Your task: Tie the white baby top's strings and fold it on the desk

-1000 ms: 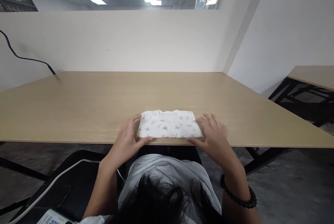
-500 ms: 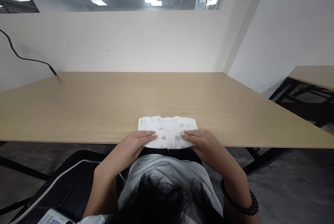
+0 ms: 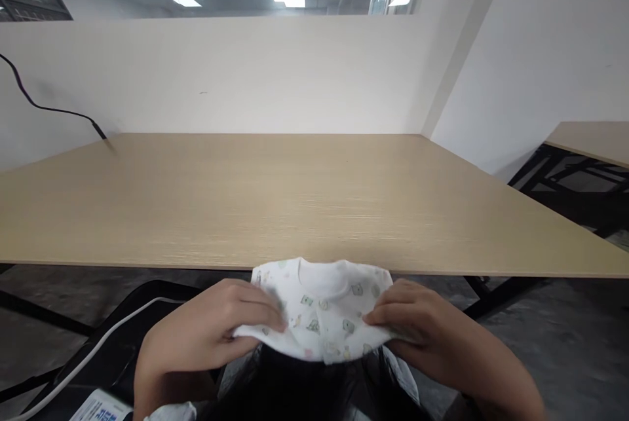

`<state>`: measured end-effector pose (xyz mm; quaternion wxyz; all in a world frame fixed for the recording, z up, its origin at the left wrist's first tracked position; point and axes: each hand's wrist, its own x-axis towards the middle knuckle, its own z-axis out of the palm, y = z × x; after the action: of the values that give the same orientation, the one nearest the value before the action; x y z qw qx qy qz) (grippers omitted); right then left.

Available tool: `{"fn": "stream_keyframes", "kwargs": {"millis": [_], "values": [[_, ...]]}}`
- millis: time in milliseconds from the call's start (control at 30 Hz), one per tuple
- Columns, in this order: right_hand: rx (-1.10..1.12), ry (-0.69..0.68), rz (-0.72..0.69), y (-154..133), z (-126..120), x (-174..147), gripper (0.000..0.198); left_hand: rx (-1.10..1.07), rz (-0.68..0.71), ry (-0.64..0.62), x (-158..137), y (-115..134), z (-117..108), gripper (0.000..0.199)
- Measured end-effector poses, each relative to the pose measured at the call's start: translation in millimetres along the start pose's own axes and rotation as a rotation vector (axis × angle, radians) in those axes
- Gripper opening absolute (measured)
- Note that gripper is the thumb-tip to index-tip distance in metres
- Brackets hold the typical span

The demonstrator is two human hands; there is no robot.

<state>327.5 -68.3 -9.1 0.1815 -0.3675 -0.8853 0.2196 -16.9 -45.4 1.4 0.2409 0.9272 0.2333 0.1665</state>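
Nearest me, just past the person's dark hair, the left hand (image 3: pixel 230 316) is nearly closed, fingers over the cloth and thumb below, gripping one side of a white printed garment (image 3: pixel 327 316). The right hand (image 3: pixel 417 326) pinches the opposite side likewise, so the garment stretches between the two hands — its neckline away from the person, its lower edge sagging toward them. Its far edge overlaps the near edge of the wooden table (image 3: pixel 314 192) — whether touching, I can't tell. Behind stands a white wall (image 3: pixel 275 74).
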Motion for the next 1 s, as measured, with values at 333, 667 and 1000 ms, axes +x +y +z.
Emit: {"fn": "stream_keyframes", "kwargs": {"millis": [333,667,1000], "values": [[0.362,-0.380,-0.182,4,-10,-8,0.029,-0.254,0.125,-0.269,-5,-3,-6,0.024],[0.184,-0.374,-0.170,21,52,48,0.029,-0.105,0.014,-0.266,41,-34,49,0.027],[0.188,-0.415,-0.096,22,68,46,0.008,-0.252,0.039,-0.263,39,-37,78,0.016]]}}
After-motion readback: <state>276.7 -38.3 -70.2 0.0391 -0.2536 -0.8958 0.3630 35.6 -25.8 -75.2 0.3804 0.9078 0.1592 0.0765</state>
